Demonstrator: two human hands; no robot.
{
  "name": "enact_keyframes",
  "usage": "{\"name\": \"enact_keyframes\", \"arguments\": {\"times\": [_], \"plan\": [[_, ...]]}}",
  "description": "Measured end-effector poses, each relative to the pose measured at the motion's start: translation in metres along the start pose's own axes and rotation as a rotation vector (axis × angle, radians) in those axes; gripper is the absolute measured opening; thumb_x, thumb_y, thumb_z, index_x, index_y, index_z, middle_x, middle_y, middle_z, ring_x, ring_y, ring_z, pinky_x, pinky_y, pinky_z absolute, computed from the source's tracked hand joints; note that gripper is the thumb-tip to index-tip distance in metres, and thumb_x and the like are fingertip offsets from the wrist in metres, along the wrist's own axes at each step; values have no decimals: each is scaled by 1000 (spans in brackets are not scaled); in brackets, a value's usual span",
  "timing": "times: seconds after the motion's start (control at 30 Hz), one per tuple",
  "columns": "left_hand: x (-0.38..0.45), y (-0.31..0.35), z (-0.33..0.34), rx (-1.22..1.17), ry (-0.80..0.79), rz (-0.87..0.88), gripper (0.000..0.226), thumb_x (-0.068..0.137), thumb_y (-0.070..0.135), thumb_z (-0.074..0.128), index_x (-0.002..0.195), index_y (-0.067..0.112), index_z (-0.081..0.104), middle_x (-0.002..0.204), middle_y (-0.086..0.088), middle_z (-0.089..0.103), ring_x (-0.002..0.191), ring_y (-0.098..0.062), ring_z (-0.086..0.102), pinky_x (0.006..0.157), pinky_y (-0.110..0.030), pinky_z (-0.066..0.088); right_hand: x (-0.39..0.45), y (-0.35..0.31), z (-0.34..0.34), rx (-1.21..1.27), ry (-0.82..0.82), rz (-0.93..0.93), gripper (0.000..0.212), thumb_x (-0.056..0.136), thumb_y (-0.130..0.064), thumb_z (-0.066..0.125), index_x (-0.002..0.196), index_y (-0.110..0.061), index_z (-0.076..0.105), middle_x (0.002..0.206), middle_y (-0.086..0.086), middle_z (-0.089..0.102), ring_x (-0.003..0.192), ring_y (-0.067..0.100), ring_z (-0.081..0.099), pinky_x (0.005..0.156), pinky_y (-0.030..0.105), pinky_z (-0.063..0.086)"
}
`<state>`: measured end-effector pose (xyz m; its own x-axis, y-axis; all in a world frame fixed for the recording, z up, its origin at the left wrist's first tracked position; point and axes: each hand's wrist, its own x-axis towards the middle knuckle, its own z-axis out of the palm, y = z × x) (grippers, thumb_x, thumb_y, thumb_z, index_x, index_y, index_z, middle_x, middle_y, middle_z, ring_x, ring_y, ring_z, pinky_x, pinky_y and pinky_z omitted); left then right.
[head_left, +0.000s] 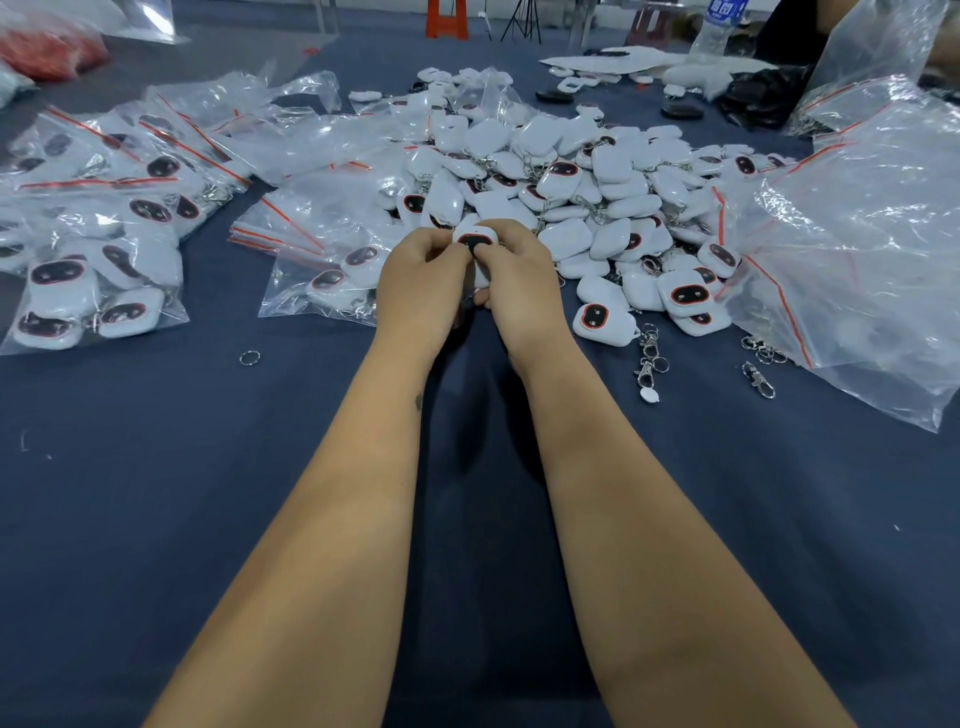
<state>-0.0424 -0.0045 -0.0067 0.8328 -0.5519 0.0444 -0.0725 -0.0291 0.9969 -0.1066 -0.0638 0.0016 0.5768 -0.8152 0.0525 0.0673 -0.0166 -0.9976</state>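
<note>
I have both hands meeting over the dark blue cloth (156, 467), at the near edge of the pile of loose fobs (571, 171). The white fob (475, 240) sits between them, its black, red-rimmed face turned up toward me. My left hand (423, 275) curls round its left side, fingertips pinching the edge. My right hand (519, 275) grips the right side, thumb on the face. Filled clear bags (322, 249) lie just left of the hands, and metal clasps (649, 358) lie to the right.

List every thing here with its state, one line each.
white tag, held, dark face up.
left hand, pinches the white tag.
right hand, pinches the white tag.
loose tags, heaped, unbagged.
zip bags, filled, lying flat.
split ring, lying alone.
</note>
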Motion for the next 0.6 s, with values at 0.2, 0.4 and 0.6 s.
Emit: {"name": "enact_keyframes", "arguments": {"times": [0.2, 0.4, 0.6], "plan": [[0, 1, 1, 18, 1, -5, 21, 86, 27, 60, 96, 9, 66, 73, 1, 61, 58, -13, 51, 54, -26, 42, -1, -2, -3, -16, -16, -5, 24, 93, -3, 48, 84, -21, 61, 87, 1, 62, 77, 12, 54, 59, 19, 43], [-1, 1, 1, 14, -6, -4, 15, 87, 27, 59, 89, 13, 64, 73, 1, 60, 57, -12, 50, 52, -23, 41, -3, -3, -1, 4, 6, -10, 25, 90, -4, 49, 80, -22, 63, 83, 0, 63, 76, 13, 54, 63, 22, 44], [1, 0, 1, 48, -4, 44, 11, 89, 23, 57, 84, 15, 62, 70, 4, 60, 48, -3, 48, 43, -13, 39, -3, -3, -1, -41, 23, -13, 28, 87, -2, 46, 77, -22, 63, 77, -3, 63, 75, 14, 54, 69, 29, 43]]}}
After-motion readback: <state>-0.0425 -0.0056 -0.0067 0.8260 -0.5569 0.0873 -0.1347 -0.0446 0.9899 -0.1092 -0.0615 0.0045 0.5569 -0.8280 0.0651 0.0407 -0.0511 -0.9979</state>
